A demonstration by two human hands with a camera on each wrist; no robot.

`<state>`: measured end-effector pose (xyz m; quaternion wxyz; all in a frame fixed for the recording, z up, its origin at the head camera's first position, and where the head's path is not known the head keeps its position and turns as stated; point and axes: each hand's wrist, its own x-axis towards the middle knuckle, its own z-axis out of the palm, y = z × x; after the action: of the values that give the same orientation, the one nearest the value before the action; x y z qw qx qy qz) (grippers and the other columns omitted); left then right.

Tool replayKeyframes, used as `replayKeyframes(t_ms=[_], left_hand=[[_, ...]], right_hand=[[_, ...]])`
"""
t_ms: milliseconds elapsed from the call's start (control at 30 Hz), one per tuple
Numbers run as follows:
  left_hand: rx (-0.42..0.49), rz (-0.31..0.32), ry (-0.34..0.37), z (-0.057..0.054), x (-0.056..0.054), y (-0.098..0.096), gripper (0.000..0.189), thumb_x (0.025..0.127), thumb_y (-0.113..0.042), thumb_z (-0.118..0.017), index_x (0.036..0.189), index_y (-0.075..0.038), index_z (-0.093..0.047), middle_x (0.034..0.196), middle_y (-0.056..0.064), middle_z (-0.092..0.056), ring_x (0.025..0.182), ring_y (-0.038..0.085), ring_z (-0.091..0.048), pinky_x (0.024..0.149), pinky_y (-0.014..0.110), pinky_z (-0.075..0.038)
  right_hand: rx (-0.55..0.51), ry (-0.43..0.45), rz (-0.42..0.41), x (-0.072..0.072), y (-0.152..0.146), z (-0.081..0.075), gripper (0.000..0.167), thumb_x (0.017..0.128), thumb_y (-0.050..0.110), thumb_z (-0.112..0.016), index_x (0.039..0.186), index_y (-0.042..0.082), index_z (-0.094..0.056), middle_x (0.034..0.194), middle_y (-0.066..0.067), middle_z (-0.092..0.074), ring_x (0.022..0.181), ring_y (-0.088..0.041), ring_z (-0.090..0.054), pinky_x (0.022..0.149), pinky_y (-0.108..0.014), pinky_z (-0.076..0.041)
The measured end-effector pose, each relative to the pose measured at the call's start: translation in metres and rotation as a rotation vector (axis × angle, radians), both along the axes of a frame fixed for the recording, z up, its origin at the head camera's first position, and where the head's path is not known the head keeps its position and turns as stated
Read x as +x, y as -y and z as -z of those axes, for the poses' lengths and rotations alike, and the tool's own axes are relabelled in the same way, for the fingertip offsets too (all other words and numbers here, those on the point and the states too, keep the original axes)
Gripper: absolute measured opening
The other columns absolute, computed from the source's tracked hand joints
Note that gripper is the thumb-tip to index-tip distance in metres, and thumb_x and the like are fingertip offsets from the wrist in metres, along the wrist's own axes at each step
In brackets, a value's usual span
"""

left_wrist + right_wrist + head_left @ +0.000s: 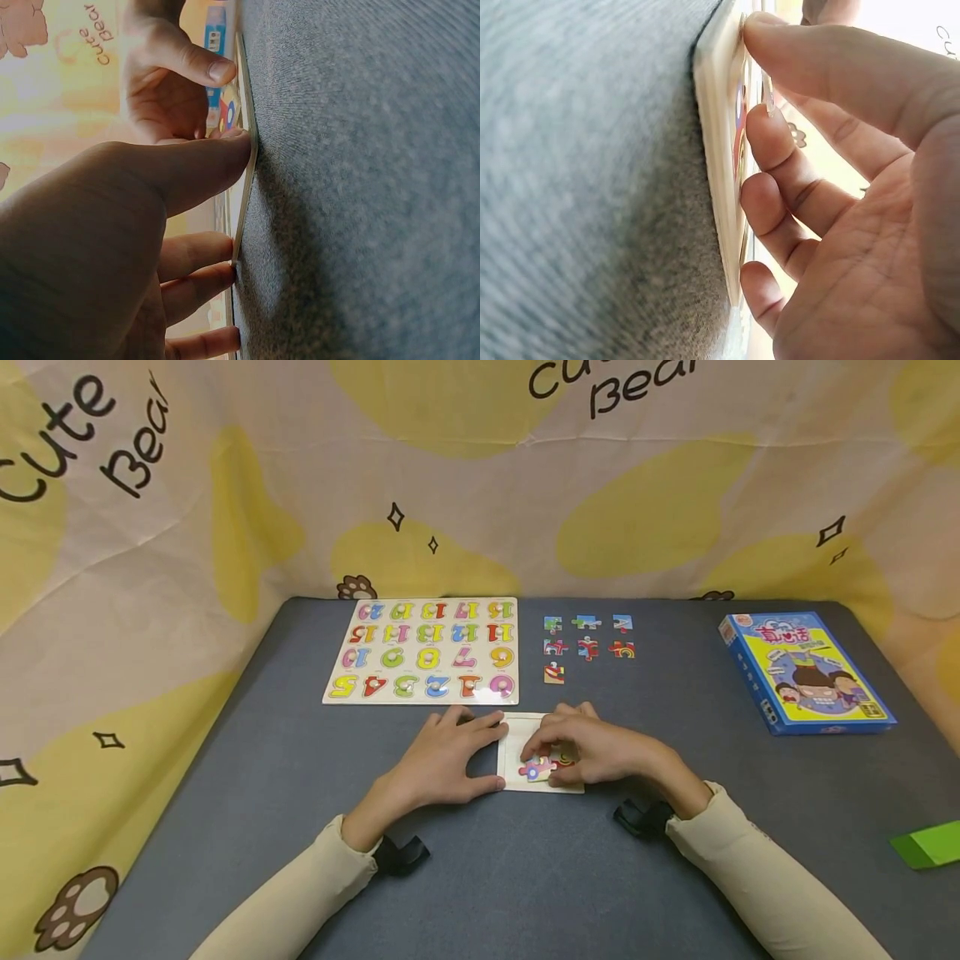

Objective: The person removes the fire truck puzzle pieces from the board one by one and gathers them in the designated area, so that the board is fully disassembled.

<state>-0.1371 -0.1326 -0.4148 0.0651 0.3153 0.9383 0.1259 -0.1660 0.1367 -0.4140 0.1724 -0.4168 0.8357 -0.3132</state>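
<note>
A small pale wooden puzzle tray [517, 737] lies on the table. My left hand [450, 758] rests at its left side, with thumb and straight fingertips touching the edge, as the left wrist view also shows. Over the tray, my right hand [600, 747] pinches a pink and purple jigsaw piece [537, 768] between thumb and fingers. In the right wrist view that piece [769, 94] appears edge-on near the fingertips. Beneath the right hand, a red and yellow piece [562, 760] lies in the tray, partly hidden by the fingers.
Several loose jigsaw pieces [588, 648] lie in rows beyond the tray. A number puzzle board [408, 658] lies at the back left. A blue and yellow box [813, 677] lies at the right, and a green block [930, 845] at the right edge. A patterned cloth [480, 485] hangs behind.
</note>
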Motion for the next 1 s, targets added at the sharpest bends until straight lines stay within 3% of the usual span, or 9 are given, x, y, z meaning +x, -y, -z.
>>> replayKeyframes(t_ms=[467,667,1000], left_hand=[[-0.007,-0.011,0.005,-0.001,0.002,-0.001,0.074,0.088,-0.055,-0.073,0.151,-0.023,-0.052,0.161,-0.002,-0.045,0.133,0.028,-0.045,0.097,0.050,-0.039],[-0.004,-0.009,-0.001,-0.002,0.003,-0.001,0.073,0.088,-0.054,-0.073,0.151,-0.022,-0.052,0.161,-0.002,-0.045,0.133,0.030,-0.045,0.096,0.050,-0.039],[-0.003,-0.010,0.007,-0.004,0.004,-0.001,0.073,0.088,-0.053,-0.074,0.151,-0.021,-0.052,0.160,-0.001,-0.045,0.133,0.029,-0.045,0.098,0.051,-0.039]], right_hand=[[-0.059,-0.037,0.061,-0.008,-0.013,-0.001,0.039,0.084,0.014,-0.082,0.120,0.026,-0.073,0.105,0.008,-0.067,0.100,-0.017,-0.048,0.083,-0.040,-0.024],[-0.090,-0.056,0.097,-0.014,-0.019,0.001,0.040,0.083,0.011,-0.082,0.120,0.025,-0.073,0.101,0.007,-0.067,0.094,-0.019,-0.049,0.082,-0.040,-0.024],[-0.087,-0.049,0.151,-0.023,-0.028,0.005,0.041,0.083,0.011,-0.082,0.122,0.022,-0.073,0.105,0.008,-0.068,0.098,-0.018,-0.051,0.083,-0.041,-0.024]])
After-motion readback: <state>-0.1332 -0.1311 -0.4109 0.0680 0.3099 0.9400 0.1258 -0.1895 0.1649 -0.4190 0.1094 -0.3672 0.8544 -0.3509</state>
